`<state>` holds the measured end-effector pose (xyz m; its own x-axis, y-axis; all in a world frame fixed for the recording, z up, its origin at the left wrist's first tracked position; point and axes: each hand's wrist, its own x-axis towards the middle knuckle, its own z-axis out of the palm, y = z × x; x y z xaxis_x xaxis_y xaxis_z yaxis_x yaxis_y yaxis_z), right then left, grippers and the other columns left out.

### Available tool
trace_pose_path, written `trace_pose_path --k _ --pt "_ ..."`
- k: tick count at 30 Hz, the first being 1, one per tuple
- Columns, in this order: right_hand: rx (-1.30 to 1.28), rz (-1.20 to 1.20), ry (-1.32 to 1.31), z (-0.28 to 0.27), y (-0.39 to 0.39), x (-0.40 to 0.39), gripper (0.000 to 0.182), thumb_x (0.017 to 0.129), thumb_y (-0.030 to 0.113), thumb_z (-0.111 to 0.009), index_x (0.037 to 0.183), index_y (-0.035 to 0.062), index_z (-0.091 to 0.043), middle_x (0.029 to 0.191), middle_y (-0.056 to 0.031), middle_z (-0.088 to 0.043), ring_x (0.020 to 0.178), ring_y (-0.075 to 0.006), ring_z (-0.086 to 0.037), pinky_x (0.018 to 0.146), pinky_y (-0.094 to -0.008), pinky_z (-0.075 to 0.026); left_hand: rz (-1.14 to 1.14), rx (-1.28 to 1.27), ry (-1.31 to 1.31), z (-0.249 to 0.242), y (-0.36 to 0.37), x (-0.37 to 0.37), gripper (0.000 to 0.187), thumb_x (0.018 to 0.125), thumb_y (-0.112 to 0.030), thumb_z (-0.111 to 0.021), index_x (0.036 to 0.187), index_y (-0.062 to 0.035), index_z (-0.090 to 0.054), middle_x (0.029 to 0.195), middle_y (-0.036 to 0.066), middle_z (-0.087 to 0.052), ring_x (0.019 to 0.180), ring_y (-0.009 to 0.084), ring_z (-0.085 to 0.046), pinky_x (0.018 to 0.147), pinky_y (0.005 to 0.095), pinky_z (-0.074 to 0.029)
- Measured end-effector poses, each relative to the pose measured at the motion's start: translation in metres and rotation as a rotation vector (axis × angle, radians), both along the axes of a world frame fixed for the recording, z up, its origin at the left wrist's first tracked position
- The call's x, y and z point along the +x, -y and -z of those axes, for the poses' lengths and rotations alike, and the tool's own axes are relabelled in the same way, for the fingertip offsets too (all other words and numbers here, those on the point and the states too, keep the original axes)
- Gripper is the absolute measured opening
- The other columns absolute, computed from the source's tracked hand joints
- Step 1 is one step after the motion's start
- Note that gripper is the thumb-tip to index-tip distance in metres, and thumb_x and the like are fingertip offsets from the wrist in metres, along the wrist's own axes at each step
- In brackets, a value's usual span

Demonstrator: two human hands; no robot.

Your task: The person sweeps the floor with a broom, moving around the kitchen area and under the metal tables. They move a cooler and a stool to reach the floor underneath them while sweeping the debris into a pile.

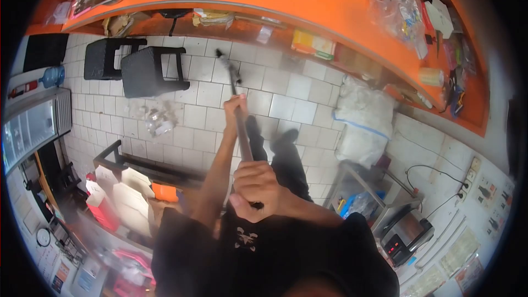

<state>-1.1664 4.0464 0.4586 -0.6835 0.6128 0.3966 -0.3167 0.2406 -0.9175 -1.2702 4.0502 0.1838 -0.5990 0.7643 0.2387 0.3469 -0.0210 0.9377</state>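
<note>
A long grey pole (242, 132) runs from my chest out over the tiled floor (209, 91). My left hand (235, 104) is closed around the middle of the pole with the arm stretched out. Closer to my body, my right hand (257, 187) is wrapped round the upper end. The pole's far end is a dark, narrow head (228, 66), slightly blurred, at the floor. A small heap of clear plastic litter (159, 120) lies on the tiles to the left of the pole.
An orange counter (308, 0) curves across the top. Two black stools (143, 71) stand at the left. White sacks (363, 121) and a metal rack (352, 187) are at the right. Open cardboard boxes (132, 201) sit at the lower left.
</note>
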Motion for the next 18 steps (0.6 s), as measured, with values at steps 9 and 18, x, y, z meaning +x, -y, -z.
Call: trace_pose_path --k 9,18 --pt "0.113 -0.02 0.152 0.095 0.002 -0.05 0.026 0.071 0.001 -0.059 0.051 0.0064 -0.046 0.049 -0.0051 -0.044 0.044 -0.0215 -0.043 0.047 -0.0325 -0.034 0.244 -0.038 0.385 0.092 -0.028 0.012 0.036 0.092 -0.005 -0.052 0.057 0.0014 -0.044 0.051 0.011 -0.04 0.046 0.02 -0.04 0.044 0.0341 -0.032" --pt "-0.299 -0.273 0.066 0.055 -0.039 -0.022 0.031 0.084 0.005 -0.054 0.054 0.0056 -0.052 0.054 -0.0078 -0.052 0.051 -0.0209 -0.054 0.058 -0.032 -0.042 -0.125 -0.395 -0.13 0.077 0.077 -0.049 0.039 0.092 -0.015 -0.053 0.057 0.001 -0.045 0.052 0.017 -0.043 0.045 0.0251 -0.046 0.047 0.0383 -0.036"
